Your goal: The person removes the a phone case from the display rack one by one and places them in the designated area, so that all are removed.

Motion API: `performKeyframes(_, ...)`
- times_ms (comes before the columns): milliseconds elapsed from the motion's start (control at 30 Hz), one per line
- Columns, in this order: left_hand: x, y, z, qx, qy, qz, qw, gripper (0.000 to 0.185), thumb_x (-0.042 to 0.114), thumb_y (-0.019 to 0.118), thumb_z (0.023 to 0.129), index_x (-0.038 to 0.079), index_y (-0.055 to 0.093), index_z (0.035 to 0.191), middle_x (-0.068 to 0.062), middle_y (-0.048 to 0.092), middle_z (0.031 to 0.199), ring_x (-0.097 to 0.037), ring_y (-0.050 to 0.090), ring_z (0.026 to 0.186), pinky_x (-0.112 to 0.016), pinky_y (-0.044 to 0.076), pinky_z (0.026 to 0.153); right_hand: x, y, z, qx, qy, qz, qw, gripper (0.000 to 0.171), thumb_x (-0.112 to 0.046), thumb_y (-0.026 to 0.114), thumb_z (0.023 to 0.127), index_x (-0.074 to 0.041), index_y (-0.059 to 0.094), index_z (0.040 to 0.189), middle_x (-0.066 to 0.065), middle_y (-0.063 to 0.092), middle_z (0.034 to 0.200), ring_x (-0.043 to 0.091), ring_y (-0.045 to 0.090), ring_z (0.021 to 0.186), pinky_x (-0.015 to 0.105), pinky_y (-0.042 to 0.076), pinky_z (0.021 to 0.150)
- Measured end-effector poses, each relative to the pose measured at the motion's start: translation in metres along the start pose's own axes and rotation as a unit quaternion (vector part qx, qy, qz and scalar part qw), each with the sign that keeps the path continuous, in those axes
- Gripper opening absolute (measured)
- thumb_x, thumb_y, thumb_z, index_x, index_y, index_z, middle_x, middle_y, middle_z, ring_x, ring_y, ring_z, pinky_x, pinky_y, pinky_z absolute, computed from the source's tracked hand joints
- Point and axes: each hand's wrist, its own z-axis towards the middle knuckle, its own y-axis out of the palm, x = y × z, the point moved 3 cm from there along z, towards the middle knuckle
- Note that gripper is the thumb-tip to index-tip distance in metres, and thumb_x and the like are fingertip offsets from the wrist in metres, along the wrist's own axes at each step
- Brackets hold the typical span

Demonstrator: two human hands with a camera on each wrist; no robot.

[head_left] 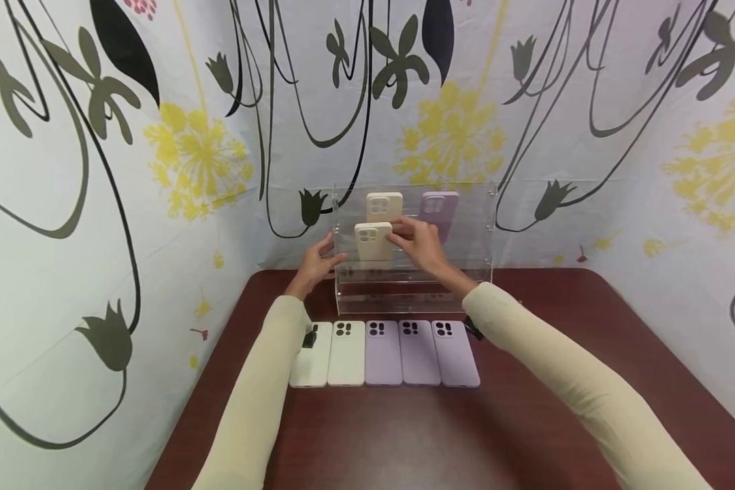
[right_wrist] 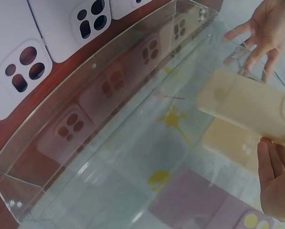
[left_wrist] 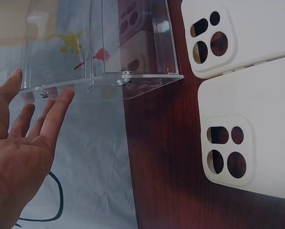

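Observation:
A clear acrylic stand (head_left: 413, 303) with stepped shelves stands at the back of the table. My right hand (head_left: 425, 246) pinches a cream phone case (head_left: 376, 246) by its right edge, camera cutouts at the top. It is in front of another cream phone case (head_left: 384, 201) upright on an upper shelf. Right of that leans a lilac phone case (head_left: 438, 209), partly behind the right hand. At the stand's left side, my left hand (left_wrist: 25, 155) has its fingers extended; the fingertips are by the side panel's edge.
In front of the stand lies a row of cases: two whitish ones (head_left: 346, 357) at left and three lilac ones (head_left: 420, 357) at right. The left sleeve overlaps the leftmost case. Patterned fabric (head_left: 318, 122) hangs behind the dark red table (head_left: 380, 435).

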Motion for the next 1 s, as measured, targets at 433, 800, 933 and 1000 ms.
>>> performKeyframes(433,0.000,0.002,-0.003,-0.006,0.002,0.012,0.9999,0.077,0.017,0.069,0.102,0.035,0.027,0.165,-0.016,0.032,0.167,-0.040,0.052,0.139,-0.058,0.053,0.105,-0.008,-0.040,-0.005,0.046,0.009,-0.005,0.999,0.032,-0.007,0.079,0.093,-0.003,0.074,0.124,0.021,0.076,0.112,0.033,0.076,0.102,0.037,0.063,0.088)
performKeyframes(800,0.000,0.002,-0.004,-0.008,0.004,0.012,0.9999,0.077,0.017,0.069,0.103,0.036,0.027,0.165,-0.014,0.033,0.167,-0.040,0.053,0.138,-0.058,0.054,0.103,-0.006,-0.074,-0.012,0.059,0.000,-0.021,0.998,0.034,-0.004,0.079,0.093,-0.001,0.073,0.126,0.022,0.075,0.114,0.035,0.076,0.103,0.037,0.062,0.090)
performKeyframes(933,0.001,0.002,-0.005,-0.007,0.006,0.007,0.9999,0.077,0.016,0.069,0.103,0.035,0.027,0.165,-0.014,0.033,0.167,-0.041,0.053,0.137,-0.060,0.053,0.103,0.000,-0.083,-0.021,0.048,0.015,-0.018,0.999,0.035,-0.002,0.078,0.093,-0.001,0.072,0.127,0.024,0.075,0.114,0.037,0.075,0.103,0.037,0.062,0.089)
performKeyframes(1000,0.002,0.003,-0.005,-0.007,0.006,0.007,0.9999,0.077,0.015,0.069,0.103,0.034,0.027,0.165,-0.014,0.033,0.167,-0.042,0.053,0.137,-0.061,0.052,0.104,0.005,-0.088,-0.026,0.042,0.019,-0.017,0.999,0.036,-0.002,0.077,0.093,0.000,0.071,0.128,0.024,0.074,0.114,0.038,0.075,0.102,0.036,0.063,0.088)
